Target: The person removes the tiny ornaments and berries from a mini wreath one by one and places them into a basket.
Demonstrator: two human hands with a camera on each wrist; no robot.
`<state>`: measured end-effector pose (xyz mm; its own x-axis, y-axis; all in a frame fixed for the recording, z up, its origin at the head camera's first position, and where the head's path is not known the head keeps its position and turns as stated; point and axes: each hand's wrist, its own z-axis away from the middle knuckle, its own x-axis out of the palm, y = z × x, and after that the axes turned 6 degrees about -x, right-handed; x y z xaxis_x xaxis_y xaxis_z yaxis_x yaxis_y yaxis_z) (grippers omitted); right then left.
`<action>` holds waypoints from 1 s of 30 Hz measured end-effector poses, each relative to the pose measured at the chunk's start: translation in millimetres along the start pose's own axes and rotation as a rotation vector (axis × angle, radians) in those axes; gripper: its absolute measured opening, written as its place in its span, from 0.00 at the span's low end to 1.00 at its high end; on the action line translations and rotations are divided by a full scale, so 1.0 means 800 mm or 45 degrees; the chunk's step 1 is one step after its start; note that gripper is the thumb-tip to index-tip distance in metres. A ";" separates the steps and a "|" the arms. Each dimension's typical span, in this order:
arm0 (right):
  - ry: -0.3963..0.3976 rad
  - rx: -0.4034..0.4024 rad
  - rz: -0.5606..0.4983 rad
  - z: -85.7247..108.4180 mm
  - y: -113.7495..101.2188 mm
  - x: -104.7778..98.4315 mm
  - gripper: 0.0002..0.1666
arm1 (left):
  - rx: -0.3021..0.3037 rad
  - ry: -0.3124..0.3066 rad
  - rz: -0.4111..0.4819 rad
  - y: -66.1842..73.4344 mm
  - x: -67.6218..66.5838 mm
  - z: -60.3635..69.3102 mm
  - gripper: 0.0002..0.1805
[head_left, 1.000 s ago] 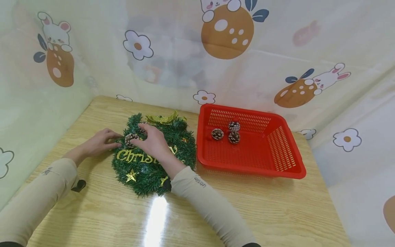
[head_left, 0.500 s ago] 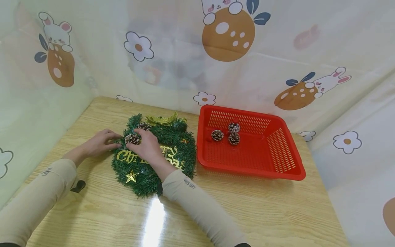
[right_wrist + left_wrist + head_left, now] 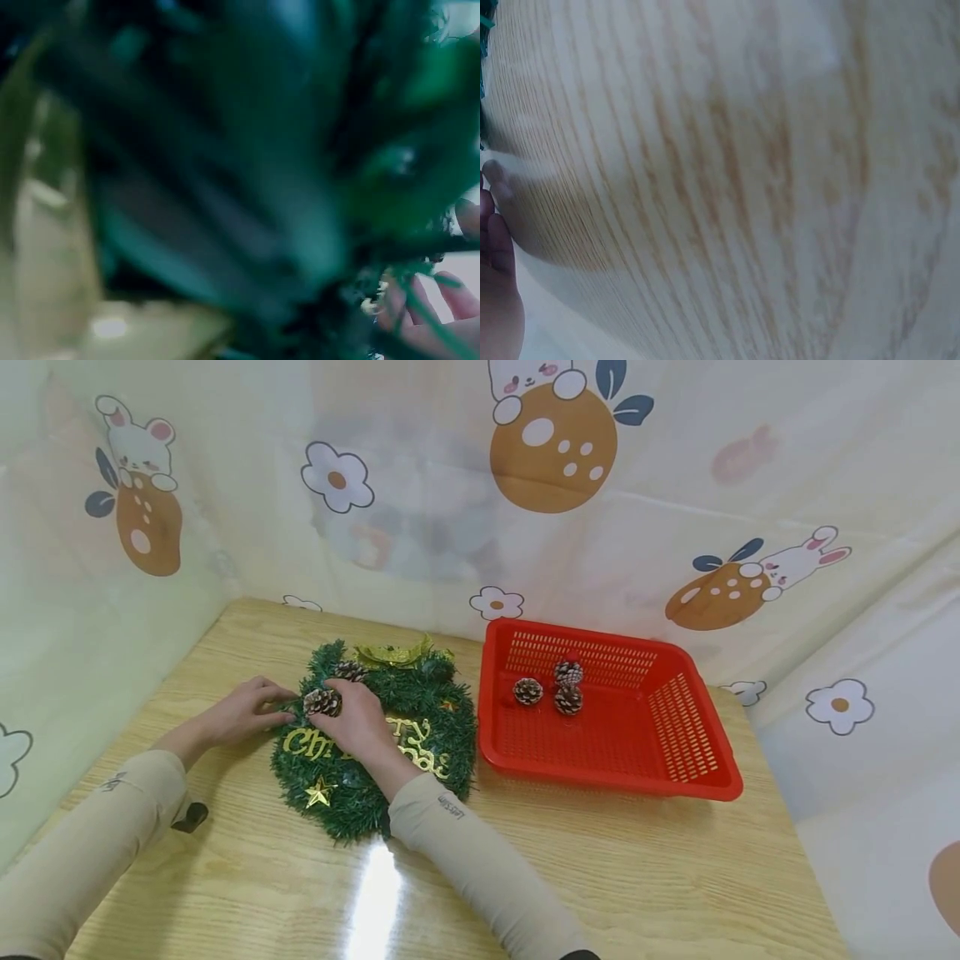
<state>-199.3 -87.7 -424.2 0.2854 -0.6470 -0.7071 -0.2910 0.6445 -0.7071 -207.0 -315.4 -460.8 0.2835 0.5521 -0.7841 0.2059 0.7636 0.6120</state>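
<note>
A green Christmas wreath (image 3: 352, 810) lies on the table, bearing gold lettering (image 3: 423, 752), a gold star (image 3: 318, 792) and a gold bow (image 3: 393, 653). My right hand (image 3: 360, 718) reaches over it and pinches a pine cone (image 3: 321, 702) between thumb and fingers at the wreath's upper left. Just behind sits another pine cone (image 3: 349, 671) among the greenery. At the wreath's left edge, my left hand (image 3: 243, 712) holds the greenery with thumb and bent fingers; their tips are partly hidden. The right wrist view is filled by blurred greenery (image 3: 285, 150).
To the right of the wreath stands a red plastic basket (image 3: 600, 781) with 3 pine cones (image 3: 567, 699) inside. A patterned curtain (image 3: 420, 543) closes off the back and sides of the wooden table (image 3: 637, 868).
My right hand has come down and slightly left, and its thumb and fingers have closed around the pine cone. The left hand has stayed at the wreath's edge.
</note>
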 end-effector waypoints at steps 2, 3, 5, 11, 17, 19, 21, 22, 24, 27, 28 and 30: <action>0.003 -0.009 -0.005 -0.001 0.001 0.001 0.33 | 0.002 -0.003 0.003 0.000 0.000 0.000 0.24; 0.004 -0.014 -0.007 -0.001 0.002 0.002 0.33 | 0.001 -0.004 0.003 0.000 0.000 0.000 0.24; 0.008 -0.024 -0.013 -0.001 0.004 0.003 0.33 | -0.001 -0.004 0.003 -0.001 0.001 0.000 0.24; 0.003 -0.063 -0.009 -0.005 0.007 0.006 0.34 | -0.005 -0.002 0.010 -0.002 0.001 -0.001 0.24; -0.008 -0.062 0.008 -0.006 0.008 0.007 0.33 | -0.011 -0.006 0.002 -0.001 0.000 0.000 0.24; -0.009 -0.062 0.011 -0.006 0.008 0.008 0.32 | -0.012 -0.006 -0.003 -0.001 0.000 0.000 0.24; -0.014 -0.077 0.025 -0.006 0.008 0.008 0.32 | -0.013 -0.006 -0.004 -0.001 0.001 -0.001 0.24; -0.015 -0.087 0.032 -0.006 0.009 0.008 0.31 | -0.015 -0.006 -0.001 -0.001 0.000 -0.001 0.24; -0.021 -0.108 0.053 -0.006 0.010 0.008 0.30 | -0.014 -0.005 -0.003 -0.002 0.001 -0.001 0.24; -0.025 -0.132 0.076 -0.006 0.011 0.009 0.28 | -0.014 -0.002 -0.004 -0.002 0.001 -0.001 0.24; -0.025 -0.136 0.080 -0.006 0.011 0.009 0.28 | -0.014 -0.002 -0.005 -0.002 0.001 -0.001 0.24; -0.024 -0.142 0.082 -0.006 0.011 0.008 0.28 | -0.008 0.001 -0.009 -0.003 0.001 -0.001 0.24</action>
<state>-204.0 -88.3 -434.9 0.2799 -0.5972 -0.7517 -0.4089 0.6343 -0.6561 -208.3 -316.3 -462.5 0.2815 0.5468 -0.7885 0.2024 0.7695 0.6058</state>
